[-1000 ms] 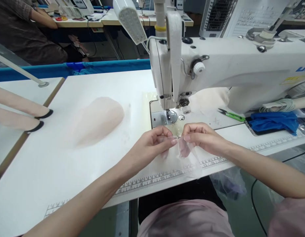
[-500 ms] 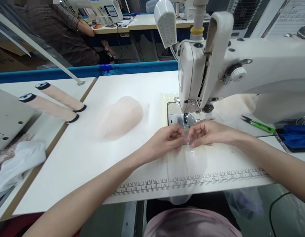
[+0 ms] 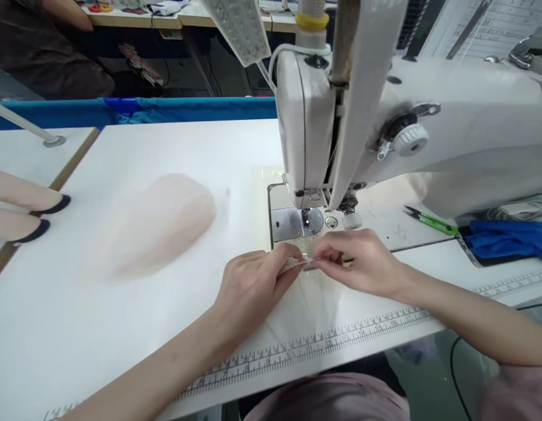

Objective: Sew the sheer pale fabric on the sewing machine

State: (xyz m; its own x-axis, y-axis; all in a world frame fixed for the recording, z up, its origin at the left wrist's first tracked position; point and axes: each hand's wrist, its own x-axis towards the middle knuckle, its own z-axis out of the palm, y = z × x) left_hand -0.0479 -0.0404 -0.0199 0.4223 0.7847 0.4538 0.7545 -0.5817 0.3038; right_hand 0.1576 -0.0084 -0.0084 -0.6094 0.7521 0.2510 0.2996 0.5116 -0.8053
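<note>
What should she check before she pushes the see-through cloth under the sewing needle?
1. Both hands hold the cloth: ok. Left hand and right hand pinch the sheer fabric at its top edge.
2. Fingers away from the needle: ok, they sit in front of the plate.
3. Fabric edge under the presser foot: not ok, it lies short of it.
4. Presser foot raised: cannot tell.
5. Thread snips out of the way: ok, off to the right.
</note>
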